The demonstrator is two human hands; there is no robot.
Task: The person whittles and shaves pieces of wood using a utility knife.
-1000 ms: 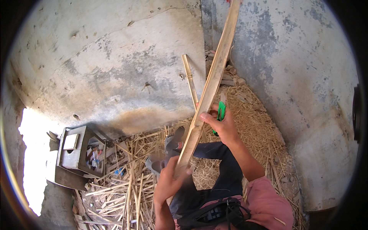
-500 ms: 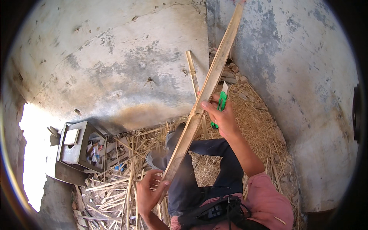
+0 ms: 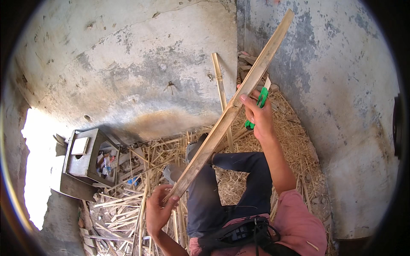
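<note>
A long split bamboo strip (image 3: pixel 213 140) slants across my lap, its hollow inner face toward me and a node near its middle. My left hand (image 3: pixel 159 210) pinches its lower end between thumb and fingers. Just above the node, my right hand (image 3: pixel 259 112) grips the strip with the thumb on its inner face. The same hand also holds a green box cutter (image 3: pixel 262 98) between its fingers, blade out and pointing up, apart from the bamboo. Behind, a narrower bamboo piece (image 3: pixel 220 81) leans upright against the wall.
A wooden cabinet (image 3: pixel 87 155) with an open side holding bottles and litter stands at the left. Split bamboo strips (image 3: pixel 121 205) lie heaped by my left hand. Shavings (image 3: pixel 290 141) cover the floor at the right. Worn plaster walls (image 3: pixel 128 77) meet in a corner ahead.
The bamboo strip has shifted and tilted further to the right at its top. My right hand has moved up and right with the cutter; my left hand has moved slightly left.
</note>
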